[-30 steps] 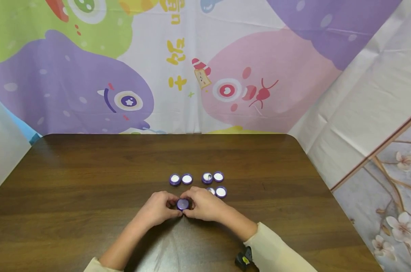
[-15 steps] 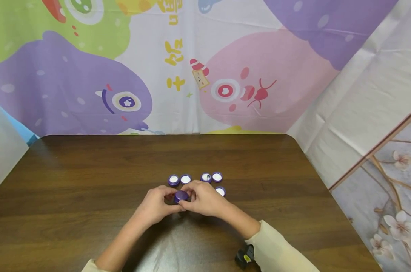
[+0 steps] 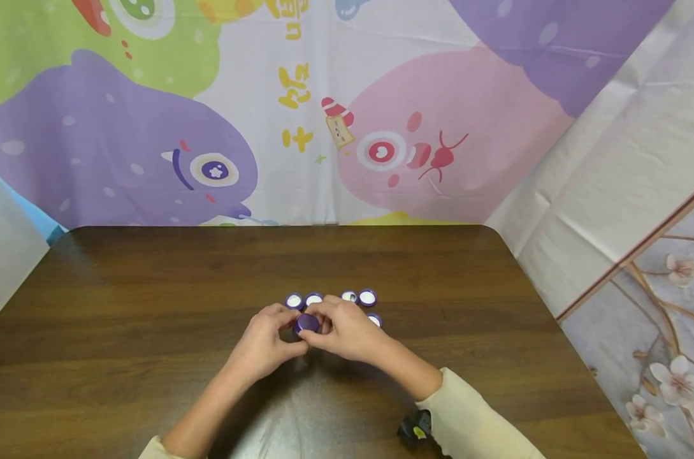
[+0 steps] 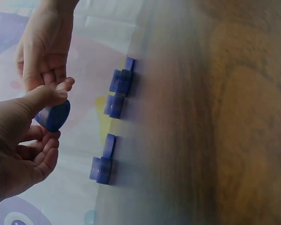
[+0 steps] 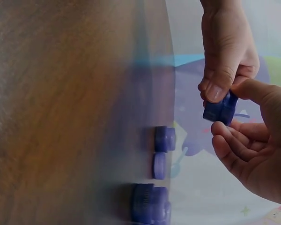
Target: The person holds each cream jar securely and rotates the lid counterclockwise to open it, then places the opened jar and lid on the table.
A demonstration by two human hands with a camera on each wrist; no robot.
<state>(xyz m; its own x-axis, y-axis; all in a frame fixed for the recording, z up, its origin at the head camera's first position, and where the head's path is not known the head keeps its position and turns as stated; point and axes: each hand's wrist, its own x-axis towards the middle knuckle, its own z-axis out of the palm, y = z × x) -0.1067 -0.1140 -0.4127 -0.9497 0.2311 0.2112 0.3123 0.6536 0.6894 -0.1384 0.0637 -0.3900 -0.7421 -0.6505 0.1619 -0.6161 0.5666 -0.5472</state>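
A small purple screw-top jar [image 3: 307,324] is held up off the table between both hands. My left hand [image 3: 264,341] pinches it from the left, thumb against fingers. From the right, my right hand [image 3: 347,330] grips round its top, the thumb lying at the front edge. In the right wrist view the jar [image 5: 219,111] is tilted, its side partly covered by the left thumb. Behind the hands stand an open purple jar [image 3: 293,301] with a white inside and a lid [image 3: 313,298] lying beside it, partly covered by the right fingers.
Further right stand another open jar [image 3: 349,297] and its lid [image 3: 367,297]. Another lid [image 3: 374,320] lies nearer, half behind the right hand. A black device [image 3: 414,430] sits at the right sleeve. A patterned cloth [image 3: 301,191] hangs along the table's [image 3: 151,287] back edge.
Both hands have lifted the purple jar from the table and tilted it, moving slightly away from the body. The right hand now hides the open jar nearest to it.
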